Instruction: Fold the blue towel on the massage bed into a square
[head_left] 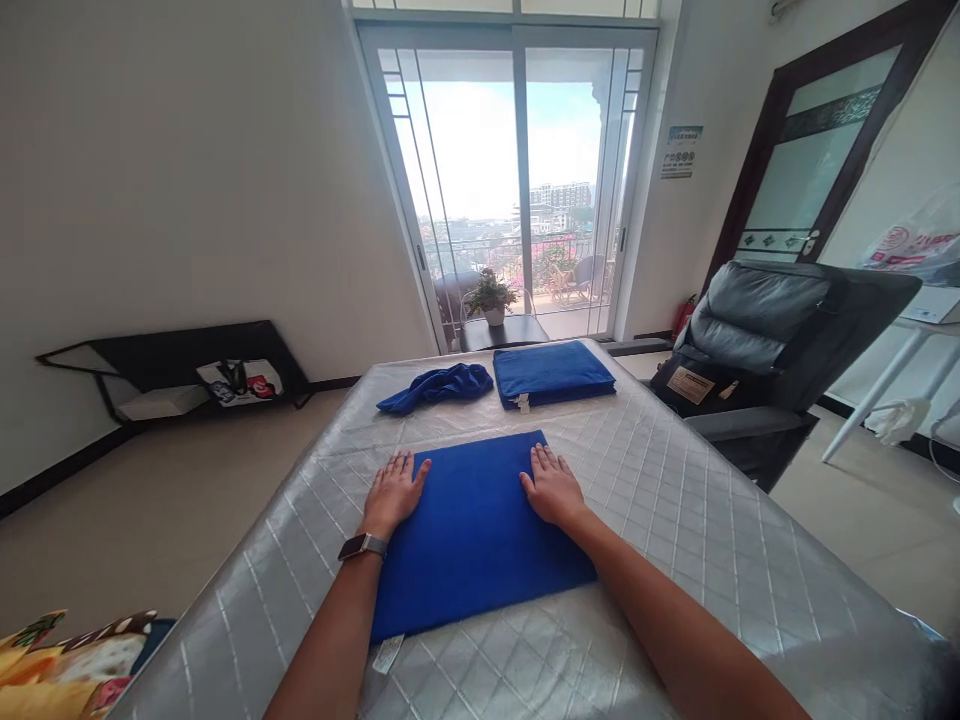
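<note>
A flat blue towel (pixel 480 530) lies spread on the quilted mattress (pixel 660 500), with a white tag at its near left corner. My left hand (pixel 394 492) rests flat on the towel's far left edge, fingers stretched out, a watch on the wrist. On the far right edge lies my right hand (pixel 553 483), palm down, its thumb apart from the fingers. Beyond them sits a stack of folded blue towels (pixel 553 370) with a small white tag. Left of the stack is a crumpled blue towel (pixel 439 387).
A grey recliner (pixel 757 320) with a black bag (pixel 694 382) on it stands right of the mattress. A potted plant (pixel 491 295) sits before the sliding glass door. Along the left wall is a black folded frame (pixel 172 355). Colourful fabric (pixel 82 665) shows at lower left.
</note>
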